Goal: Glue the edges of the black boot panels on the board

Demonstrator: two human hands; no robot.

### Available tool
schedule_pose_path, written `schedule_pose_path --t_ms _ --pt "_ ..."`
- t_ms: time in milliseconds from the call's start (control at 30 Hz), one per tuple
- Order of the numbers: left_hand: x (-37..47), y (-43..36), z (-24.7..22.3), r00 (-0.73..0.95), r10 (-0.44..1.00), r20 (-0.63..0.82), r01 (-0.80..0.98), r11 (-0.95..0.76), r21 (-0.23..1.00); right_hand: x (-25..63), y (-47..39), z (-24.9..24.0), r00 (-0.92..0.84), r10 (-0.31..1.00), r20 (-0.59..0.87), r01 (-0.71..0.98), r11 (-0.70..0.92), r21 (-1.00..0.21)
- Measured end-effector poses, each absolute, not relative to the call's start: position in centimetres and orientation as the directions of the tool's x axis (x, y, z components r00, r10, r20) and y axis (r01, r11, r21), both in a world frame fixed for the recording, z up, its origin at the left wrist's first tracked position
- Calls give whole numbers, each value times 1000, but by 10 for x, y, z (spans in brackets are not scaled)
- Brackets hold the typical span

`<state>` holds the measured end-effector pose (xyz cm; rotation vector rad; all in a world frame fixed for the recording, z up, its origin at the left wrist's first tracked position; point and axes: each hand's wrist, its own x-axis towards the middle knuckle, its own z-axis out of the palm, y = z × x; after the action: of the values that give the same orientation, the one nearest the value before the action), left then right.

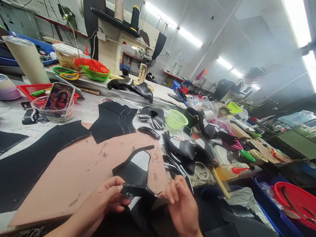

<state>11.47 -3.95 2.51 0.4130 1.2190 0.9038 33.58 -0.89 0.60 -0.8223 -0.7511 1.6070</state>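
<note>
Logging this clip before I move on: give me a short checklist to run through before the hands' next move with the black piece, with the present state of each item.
1. Left hand grips the black piece at its near edge: ok, thumb and fingers pinch it.
2. Right hand also on the piece: ok, fingertips meet its right tip.
3. Piece lies over the brown board, not off the table: ok.
4. Board around the piece free of other parts: ok, the stacked black pieces lie farther back.
5. Small print on the piece's edge readable: cannot tell, too small.
6. Glue bottle capped: cannot tell.
</note>
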Motion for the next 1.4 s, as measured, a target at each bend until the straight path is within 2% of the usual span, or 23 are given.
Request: schedule_pose_path --t_ms 33,100,133,167,233,300,333,400,467,533,600,700,767,833,900,967,1033,1100,1133,1200,1300,1400 --pt "113 -40 26 56 770 -636 -382 605 699 355 -11 5 -165 980 -113 -407 -172 -897" --pt "112 -40 26 53 770 -636 -383 604 699 388 -16 4 -352 925 -142 68 -125 -990" --pt "113 -38 26 62 772 -632 -375 605 702 399 -19 4 -427 895 -132 300 3 -954" --pt "116 -37 27 81 775 -626 -365 608 705 404 -22 5 -479 874 -83 462 170 -871" --pt "127 -32 29 138 785 -604 -335 610 718 399 -28 6 -514 837 188 564 495 -661" --pt "139 -27 32 227 800 -555 -271 600 753 378 -30 7 -479 723 497 522 690 -501" --pt "144 -25 33 275 812 -514 -219 574 789 366 -28 7 -458 659 597 491 747 -448" --pt "150 -21 31 314 865 -390 -27 419 908 346 -22 7 -413 597 688 470 787 -401" --pt "150 -18 25 283 929 -238 234 174 956 337 -14 6 -367 643 672 486 749 -450" --pt "145 -16 14 229 962 -147 416 39 909 335 -7 2 -356 705 613 481 701 -527" --pt "140 -15 4 186 971 -148 454 49 890 334 -5 -5 -406 720 563 448 694 -564" --pt "135 -14 -4 131 980 -151 447 78 891 328 -8 -22 -469 675 570 463 737 -492" --pt "133 -15 -6 114 984 -140 446 76 892 322 -12 -32 -461 689 559 505 722 -473" --pt "131 -17 -8 124 990 -71 489 2 872 320 -13 -36 -399 749 529 523 660 -540" --pt "130 -19 -13 176 981 81 657 -178 732 321 -10 -33 -289 828 481 506 559 -657" --pt "127 -20 -21 307 926 222 832 -374 410 326 -3 -25 -186 893 409 460 447 -767" --pt "121 -21 -29 455 849 269 866 -492 89 334 6 -15 -161 937 310 382 349 -856" --pt "110 -23 -36 580 759 295 807 -584 -87 344 15 -2 -184 957 223 301 271 -914" --pt "103 -26 -39 625 717 307 774 -619 -129 349 20 4 -191 964 188 277 236 -931" --pt "88 -33 -47 642 680 355 754 -644 -130 355 28 16 -182 975 126 262 172 -950" --pt "69 -47 -59 572 717 397 791 -610 -38 343 39 26 -229 973 42 299 111 -948" --pt "65 -57 -68 552 761 342 805 -593 19 307 46 22 -379 924 -44 354 101 -930"
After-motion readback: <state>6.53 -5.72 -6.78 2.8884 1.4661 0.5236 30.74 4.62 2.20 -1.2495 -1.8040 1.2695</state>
